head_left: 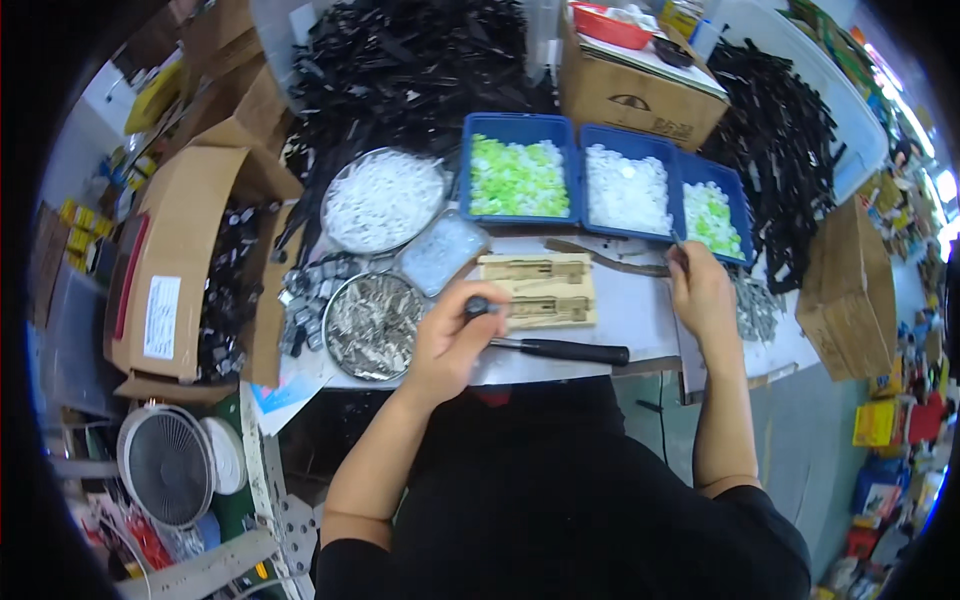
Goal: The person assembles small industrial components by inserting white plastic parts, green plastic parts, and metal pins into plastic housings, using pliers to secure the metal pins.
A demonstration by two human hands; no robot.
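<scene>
Both hands are closed: left hand [455,335] grips a small dark part [477,306], right hand [700,290] pinches a thin tool [678,243].

— What does the left hand [452,338] hide?
— Most of a small dark piece [477,305]; its kind cannot be told.
— And the right hand [703,295]?
— A thin tool [679,243] shows above its fingers [682,268], the rest covered. The heap of black parts [410,60] runs past the top edge.

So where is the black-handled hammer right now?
In the head view the black-handled hammer lies on the white worktable, just below the pale wooden jig block, its head under the left hand.
</scene>
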